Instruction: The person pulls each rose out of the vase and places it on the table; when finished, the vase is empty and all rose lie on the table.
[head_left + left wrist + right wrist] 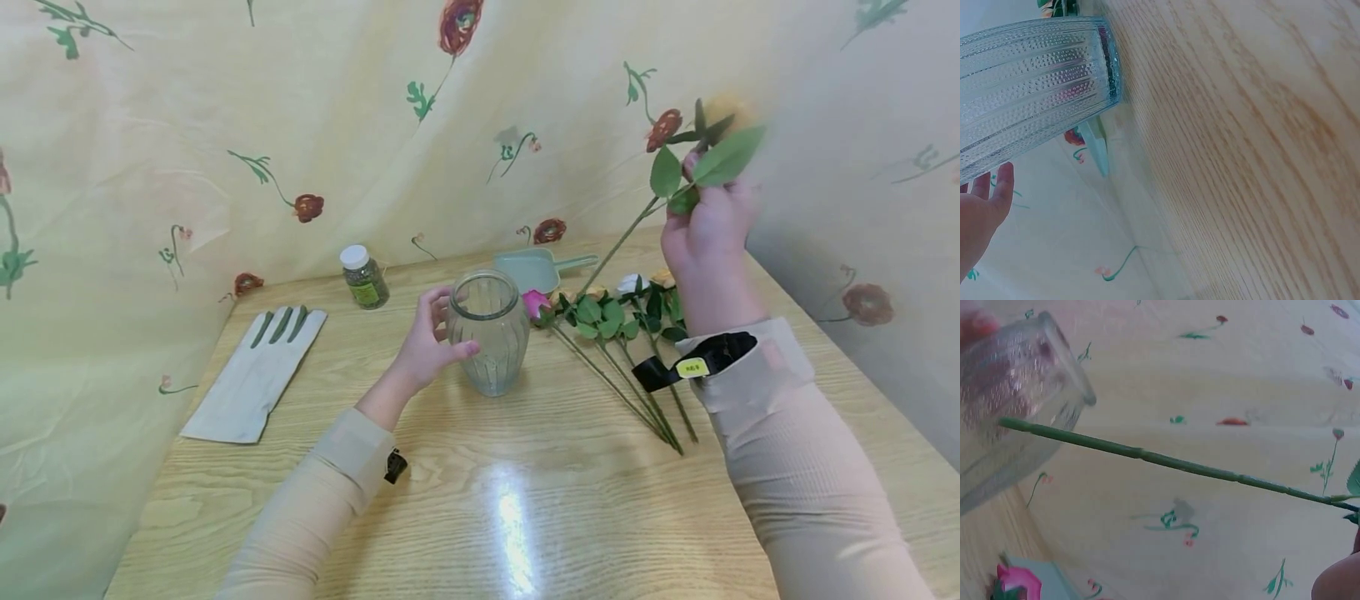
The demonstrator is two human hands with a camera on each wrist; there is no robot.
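On the table stands an upright clear ribbed glass vase (pixel 491 342). My left hand (pixel 431 342) grips its left side, thumb across the front and fingers round the back. Its fingertips also show beside the glass (pixel 1041 94) in the left wrist view. Raised at the upper right, my right hand (pixel 712 221) pinches a yellow artificial rose (pixel 727 117) by the stem just under the bloom, among green leaves. The stem (pixel 1185 465) slants down to the left, and its end overlaps the vase in the right wrist view.
Several artificial roses lie right of the vase, among them a pink rose (pixel 536 303) and a white rose (pixel 632 284). Behind stands a pale green dustpan (pixel 528 268). A white-capped jar (pixel 365 279) and a grey-white glove (pixel 258 375) are on the left. Flower-printed cloth (pixel 360 125) hangs behind.
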